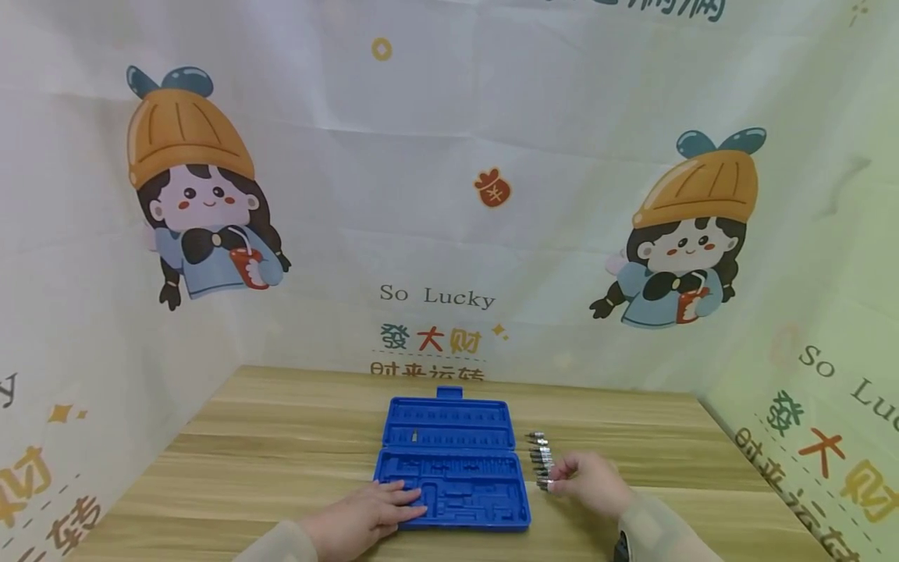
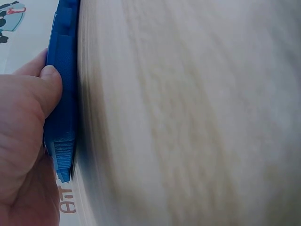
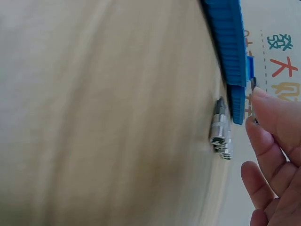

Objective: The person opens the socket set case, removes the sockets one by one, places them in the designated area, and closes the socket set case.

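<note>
A blue plastic tool case (image 1: 485, 490) lies open on the table, with moulded recesses in its base and lid. Over its front left corner rests my left hand (image 1: 361, 517), fingers spread fairly straight; the left wrist view shows the thumb (image 2: 52, 87) against the case edge. To the right of the case, several silver bit sockets (image 1: 539, 453) with dark tips lie in a row. My right hand (image 1: 590, 480) is at the near end of that row. Between thumb and fingertip it pinches a small bit socket (image 3: 254, 84), mostly hidden by the fingers.
One small bit (image 1: 414, 436) stands in the case lid (image 1: 456, 422). The wooden table (image 1: 281, 437) meets a printed cloth backdrop (image 1: 435, 234) at the back and sides.
</note>
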`<action>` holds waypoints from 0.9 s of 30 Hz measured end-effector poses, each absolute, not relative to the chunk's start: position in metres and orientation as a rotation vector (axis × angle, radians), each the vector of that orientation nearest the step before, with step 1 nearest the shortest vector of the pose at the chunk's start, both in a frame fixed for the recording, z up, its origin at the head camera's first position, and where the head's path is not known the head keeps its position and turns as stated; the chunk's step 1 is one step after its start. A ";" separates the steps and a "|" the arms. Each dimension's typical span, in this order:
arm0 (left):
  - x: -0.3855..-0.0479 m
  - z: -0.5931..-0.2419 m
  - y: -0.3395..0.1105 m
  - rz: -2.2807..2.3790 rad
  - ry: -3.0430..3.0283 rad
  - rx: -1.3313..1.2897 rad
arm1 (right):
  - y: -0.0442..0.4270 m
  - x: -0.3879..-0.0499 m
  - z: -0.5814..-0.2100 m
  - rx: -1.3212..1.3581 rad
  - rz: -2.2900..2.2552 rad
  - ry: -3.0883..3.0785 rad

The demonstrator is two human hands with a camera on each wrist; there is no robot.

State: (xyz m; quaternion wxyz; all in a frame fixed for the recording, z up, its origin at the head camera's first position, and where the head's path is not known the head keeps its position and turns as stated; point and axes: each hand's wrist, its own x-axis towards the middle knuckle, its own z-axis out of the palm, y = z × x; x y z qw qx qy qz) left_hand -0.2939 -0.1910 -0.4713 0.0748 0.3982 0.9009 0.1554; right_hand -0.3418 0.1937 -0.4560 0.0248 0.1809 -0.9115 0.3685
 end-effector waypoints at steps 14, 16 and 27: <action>-0.293 -0.470 -0.191 0.439 2.718 1.188 | 0.199 -0.335 -0.467 0.530 0.969 -2.850; -0.292 -0.469 -0.191 0.437 2.719 1.181 | 0.198 -0.335 -0.467 0.519 0.949 -2.859; -0.291 -0.467 -0.189 0.438 2.708 1.164 | 0.194 -0.335 -0.469 0.483 0.937 -2.842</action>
